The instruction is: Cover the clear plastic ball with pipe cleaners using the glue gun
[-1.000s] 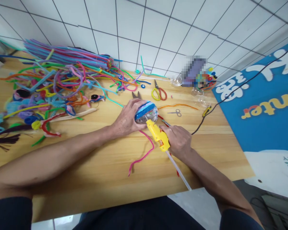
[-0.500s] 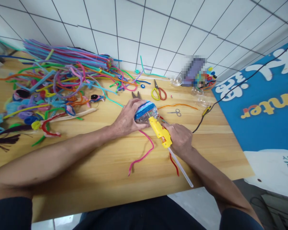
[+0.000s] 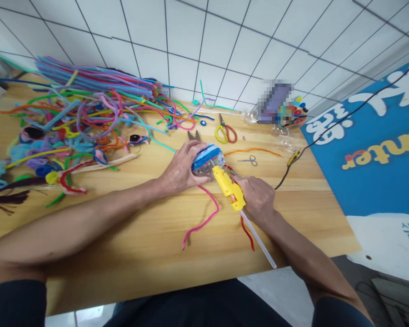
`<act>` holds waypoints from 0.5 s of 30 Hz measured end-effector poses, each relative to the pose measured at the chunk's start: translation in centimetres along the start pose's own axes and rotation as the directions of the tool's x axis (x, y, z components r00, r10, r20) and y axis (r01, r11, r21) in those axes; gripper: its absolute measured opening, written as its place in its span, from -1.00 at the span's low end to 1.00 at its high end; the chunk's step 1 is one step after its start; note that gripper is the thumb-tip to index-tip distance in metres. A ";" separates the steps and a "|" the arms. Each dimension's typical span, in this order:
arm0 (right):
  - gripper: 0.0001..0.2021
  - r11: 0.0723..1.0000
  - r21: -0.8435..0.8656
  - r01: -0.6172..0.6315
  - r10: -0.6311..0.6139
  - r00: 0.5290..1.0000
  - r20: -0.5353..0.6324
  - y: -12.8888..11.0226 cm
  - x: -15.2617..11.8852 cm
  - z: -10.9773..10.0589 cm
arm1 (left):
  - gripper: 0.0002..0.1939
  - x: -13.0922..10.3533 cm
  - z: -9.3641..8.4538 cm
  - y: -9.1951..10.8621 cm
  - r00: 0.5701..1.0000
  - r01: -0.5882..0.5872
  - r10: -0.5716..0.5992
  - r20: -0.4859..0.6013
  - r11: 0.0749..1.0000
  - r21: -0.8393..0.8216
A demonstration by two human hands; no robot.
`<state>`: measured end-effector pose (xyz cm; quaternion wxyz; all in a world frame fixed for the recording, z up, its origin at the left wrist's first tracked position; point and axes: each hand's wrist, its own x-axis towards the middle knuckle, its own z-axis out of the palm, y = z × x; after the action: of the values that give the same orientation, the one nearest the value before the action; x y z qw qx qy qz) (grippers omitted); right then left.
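Note:
My left hand [image 3: 180,167] is closed around a clear plastic ball [image 3: 204,169], partly covered with rows of blue and lilac pipe cleaner [image 3: 207,154]. In my right hand [image 3: 258,195] is a yellow hot glue gun [image 3: 229,186], with a long translucent glue stick [image 3: 259,240] sticking out of its back end. The gun's nozzle points at the ball and meets its near right side; whether it touches cannot be made out. Just beyond my left hand lie dark plier jaws [image 3: 193,135], their handles hidden. A pink pipe cleaner [image 3: 213,209] trails below the ball.
Tangled pipe cleaners [image 3: 98,118] and a long bundle of them [image 3: 98,79] fill the left back. Scissors with yellow and red handles [image 3: 226,131], small metal scissors [image 3: 248,160] and an orange pipe cleaner [image 3: 254,150] lie beyond my hands. A black cord [image 3: 284,177] runs right.
The glue gun and my right hand have shifted very slightly right and down. The ball stays in my left hand, almost unmoved.

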<state>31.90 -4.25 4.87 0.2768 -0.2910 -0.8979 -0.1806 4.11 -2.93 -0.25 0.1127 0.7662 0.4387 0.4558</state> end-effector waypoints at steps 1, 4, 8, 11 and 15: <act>-0.76 1.000 -0.016 -0.005 0.006 1.000 0.006 0.0 0.0 0.0 | 0.01 0.0 0.0 0.0 1.000 0.002 -0.002 -0.002 1.000 0.003; -0.79 1.000 -0.002 -0.017 0.017 1.000 0.001 0.0 0.2 0.0 | 0.01 -0.1 0.1 -0.1 1.000 0.006 -0.006 -0.005 1.000 0.008; -0.77 0.997 0.059 -0.042 0.044 0.999 -0.019 0.2 -0.1 0.0 | 0.02 0.0 0.1 -0.1 1.000 0.013 -0.013 -0.002 1.000 0.001; -0.73 0.994 0.090 -0.058 0.057 0.998 0.010 0.4 -0.6 0.1 | 0.03 0.0 0.0 0.0 1.000 0.025 -0.025 0.010 1.000 -0.004; -0.71 0.996 0.075 -0.049 0.047 0.998 0.029 0.4 -0.8 0.4 | 0.00 0.0 0.0 0.1 0.999 0.030 -0.030 0.012 1.000 -0.002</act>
<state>32.55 -4.11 4.12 0.2797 -0.3040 -0.9005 -0.1359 4.17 -2.99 -0.14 0.1229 0.7622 0.4490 0.4499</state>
